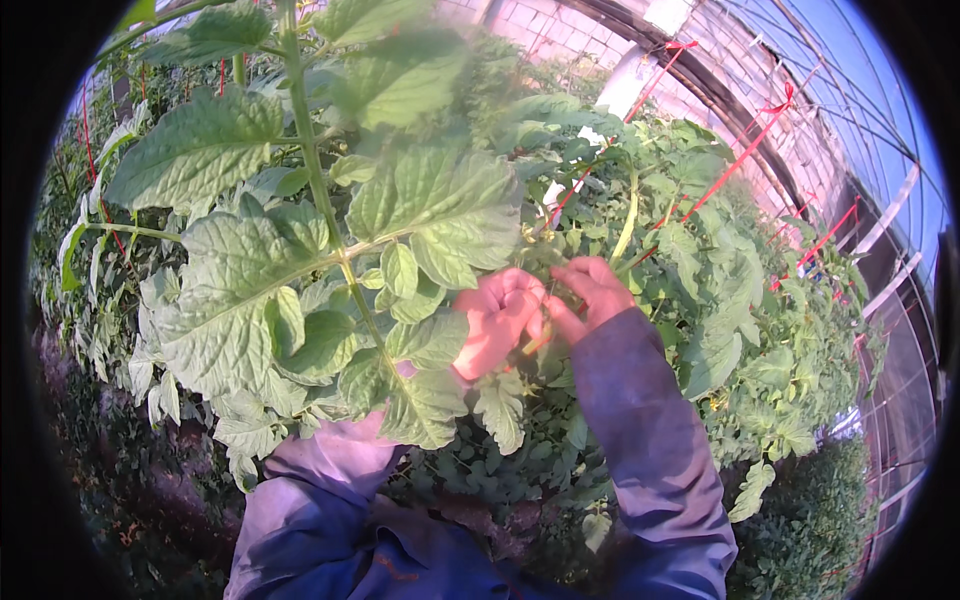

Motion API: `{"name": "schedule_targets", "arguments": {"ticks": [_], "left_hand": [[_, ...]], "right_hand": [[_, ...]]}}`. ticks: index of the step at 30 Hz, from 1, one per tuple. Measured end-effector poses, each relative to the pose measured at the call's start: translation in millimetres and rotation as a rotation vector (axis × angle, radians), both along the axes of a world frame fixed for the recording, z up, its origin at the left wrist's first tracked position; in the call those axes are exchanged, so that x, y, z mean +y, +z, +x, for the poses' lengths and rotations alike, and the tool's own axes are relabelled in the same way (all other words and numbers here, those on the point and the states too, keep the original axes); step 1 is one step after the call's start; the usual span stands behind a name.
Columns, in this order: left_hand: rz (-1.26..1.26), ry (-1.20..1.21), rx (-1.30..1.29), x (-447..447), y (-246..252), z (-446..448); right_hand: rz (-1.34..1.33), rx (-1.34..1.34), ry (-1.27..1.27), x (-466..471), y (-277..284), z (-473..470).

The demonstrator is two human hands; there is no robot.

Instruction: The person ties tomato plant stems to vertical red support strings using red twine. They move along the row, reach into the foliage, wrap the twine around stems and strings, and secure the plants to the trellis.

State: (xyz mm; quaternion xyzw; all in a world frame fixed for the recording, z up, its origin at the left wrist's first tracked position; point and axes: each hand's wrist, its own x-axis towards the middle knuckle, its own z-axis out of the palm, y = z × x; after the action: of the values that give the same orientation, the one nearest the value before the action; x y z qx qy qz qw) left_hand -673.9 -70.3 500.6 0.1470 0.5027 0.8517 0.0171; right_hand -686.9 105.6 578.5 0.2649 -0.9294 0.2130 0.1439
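Note:
Both hands meet in the middle of the view, among tomato plants. My left hand has its fingers curled in, and leaves partly cover its wrist. Close against it, my right hand has its thumb and fingers bent towards the left fingertips. A green stem shows just below the fingers; whether either hand grips it, or something thin between the fingertips, I cannot tell. A large tomato leaf hangs close to the camera at the left. Red twine runs up to the right from near my right hand.
Dense tomato foliage stands to the right, with more red twine tied above it. A thick plant stem rises near the camera. Behind are a pale brick wall and the metal frame of a greenhouse.

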Motion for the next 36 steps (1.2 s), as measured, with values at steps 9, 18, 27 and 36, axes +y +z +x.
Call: {"name": "schedule_targets", "arguments": {"ticks": [9, 18, 27, 36], "left_hand": [[-0.112, 0.029, 0.022, -9.4, 0.2, -1.9], [-0.110, 0.031, 0.007, -19.3, -3.8, -3.1], [-0.164, -0.036, -0.027, -9.5, 9.8, 4.6], [0.028, -0.157, 0.122, -3.2, 13.7, -3.4]], "right_hand": [[0.293, 0.190, 0.136, 7.2, 11.7, -7.3], [0.662, 0.148, 0.209, 3.7, 32.9, -36.0], [0.629, 0.045, 0.132, 7.3, 34.3, -34.3], [-0.384, 0.308, -0.130, 42.5, -20.8, 13.9]]}}
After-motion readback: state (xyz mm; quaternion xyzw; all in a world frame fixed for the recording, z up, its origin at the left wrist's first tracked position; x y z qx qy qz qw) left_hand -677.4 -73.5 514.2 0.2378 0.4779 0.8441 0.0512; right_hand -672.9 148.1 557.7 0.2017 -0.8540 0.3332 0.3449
